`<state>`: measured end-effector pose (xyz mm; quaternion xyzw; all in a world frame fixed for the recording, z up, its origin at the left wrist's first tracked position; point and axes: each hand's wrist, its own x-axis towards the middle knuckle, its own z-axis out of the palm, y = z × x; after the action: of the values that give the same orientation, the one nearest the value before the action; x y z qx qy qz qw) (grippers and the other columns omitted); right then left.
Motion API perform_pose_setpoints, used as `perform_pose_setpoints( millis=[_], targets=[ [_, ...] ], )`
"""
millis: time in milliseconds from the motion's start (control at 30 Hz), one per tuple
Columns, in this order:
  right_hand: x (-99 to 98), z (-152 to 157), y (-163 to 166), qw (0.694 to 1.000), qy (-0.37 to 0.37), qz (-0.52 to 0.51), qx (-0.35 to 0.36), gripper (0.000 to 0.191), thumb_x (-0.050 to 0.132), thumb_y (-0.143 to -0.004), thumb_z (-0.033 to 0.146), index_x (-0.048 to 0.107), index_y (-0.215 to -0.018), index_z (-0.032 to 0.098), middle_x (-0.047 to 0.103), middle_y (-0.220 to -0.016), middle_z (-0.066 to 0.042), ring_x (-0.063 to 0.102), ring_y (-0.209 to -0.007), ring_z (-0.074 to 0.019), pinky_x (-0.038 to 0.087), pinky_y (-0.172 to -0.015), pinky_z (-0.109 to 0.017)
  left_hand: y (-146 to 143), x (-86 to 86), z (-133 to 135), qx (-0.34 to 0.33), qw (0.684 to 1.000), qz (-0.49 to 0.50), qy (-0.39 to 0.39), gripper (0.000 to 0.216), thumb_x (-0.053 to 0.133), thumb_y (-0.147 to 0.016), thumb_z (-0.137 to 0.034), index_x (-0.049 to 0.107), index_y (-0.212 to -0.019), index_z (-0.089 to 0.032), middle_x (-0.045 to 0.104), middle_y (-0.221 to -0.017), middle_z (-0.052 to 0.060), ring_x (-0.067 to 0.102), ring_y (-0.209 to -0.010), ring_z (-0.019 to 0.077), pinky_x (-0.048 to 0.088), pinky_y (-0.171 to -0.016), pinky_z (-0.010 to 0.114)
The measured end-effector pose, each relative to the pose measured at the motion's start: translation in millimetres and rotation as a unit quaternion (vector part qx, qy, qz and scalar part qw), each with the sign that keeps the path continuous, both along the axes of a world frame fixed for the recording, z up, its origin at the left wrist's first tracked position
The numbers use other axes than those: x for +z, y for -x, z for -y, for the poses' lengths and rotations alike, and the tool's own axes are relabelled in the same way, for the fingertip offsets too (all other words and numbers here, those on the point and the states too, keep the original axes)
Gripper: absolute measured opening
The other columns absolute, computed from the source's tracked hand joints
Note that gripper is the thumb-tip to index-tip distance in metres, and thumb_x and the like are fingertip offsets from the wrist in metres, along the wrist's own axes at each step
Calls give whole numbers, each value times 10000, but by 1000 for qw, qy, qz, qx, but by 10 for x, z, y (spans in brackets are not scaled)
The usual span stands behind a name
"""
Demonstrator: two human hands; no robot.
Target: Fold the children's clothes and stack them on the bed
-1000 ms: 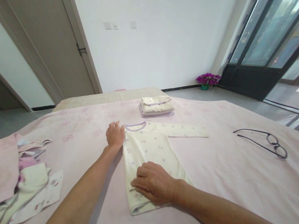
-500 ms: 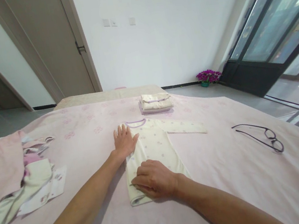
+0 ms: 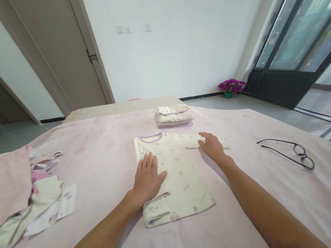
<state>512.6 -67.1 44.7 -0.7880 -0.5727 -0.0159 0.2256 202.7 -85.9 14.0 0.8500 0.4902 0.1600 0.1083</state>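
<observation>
A small cream long-sleeved shirt (image 3: 184, 180) with a faint print and a lilac neckline lies flat before me. Its left side is folded inward, with that sleeve laid down along the body. My left hand (image 3: 147, 177) rests flat on this folded part, fingers stretched out. Over at the other sleeve (image 3: 192, 140), which sticks out to the right, is my right hand (image 3: 212, 146). Its thumb and forefinger are apart at the sleeve's lower half, and the hand covers part of the fabric near the cuff.
A stack of folded clothes (image 3: 173, 115) sits toward the far edge of the pink cloth (image 3: 112, 166). On the left lies a loose heap of garments (image 3: 5, 189). Black-framed glasses (image 3: 300, 154) lie open on the right. Purple flowers (image 3: 231, 86) stand on the floor beyond.
My right hand has left the shirt's lower left part and moved up and right to the outstretched sleeve. My left hand has slid down from near the neckline to mid-shirt.
</observation>
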Motion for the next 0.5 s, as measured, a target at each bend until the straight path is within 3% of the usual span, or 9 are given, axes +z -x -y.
perform_pose_setpoints(
  millis=[100,200,333,500],
  targets=[
    [-24,-35,-510,991,73,45,-103,512,452,-919,261,500,-1422,181,525,-1401,-162,491,-1256,-314,407,-1017,-431,-6,23,7,3,1000,-24,-19,697,439,-922,-505,417,-1482,-92,266,-1600,195,165,-1505,344,131,-1216,496],
    [-9,-35,-852,977,128,39,-164,533,438,-922,305,487,-1423,128,545,-1339,-220,513,-1231,-347,429,-978,-477,-14,6,17,4,999,-29,-36,655,454,-923,-492,427,-1482,-151,313,-1592,157,199,-1499,341,162,-1208,503],
    [69,-61,-1041,973,160,25,-167,477,553,-846,341,623,-1269,131,588,-1269,-224,529,-1215,-372,434,-962,-504,-15,-30,18,1,999,-21,-43,622,483,-919,-473,459,-1460,-166,341,-1580,155,216,-1495,339,169,-1207,506],
    [232,-143,-993,977,154,-13,-147,360,599,-764,262,703,-1090,149,661,-1146,-196,610,-1098,-352,478,-875,-457,34,-13,6,-28,998,56,-30,577,531,-905,-385,492,-1430,-148,393,-1553,159,240,-1492,308,163,-1221,498]
  ],
)
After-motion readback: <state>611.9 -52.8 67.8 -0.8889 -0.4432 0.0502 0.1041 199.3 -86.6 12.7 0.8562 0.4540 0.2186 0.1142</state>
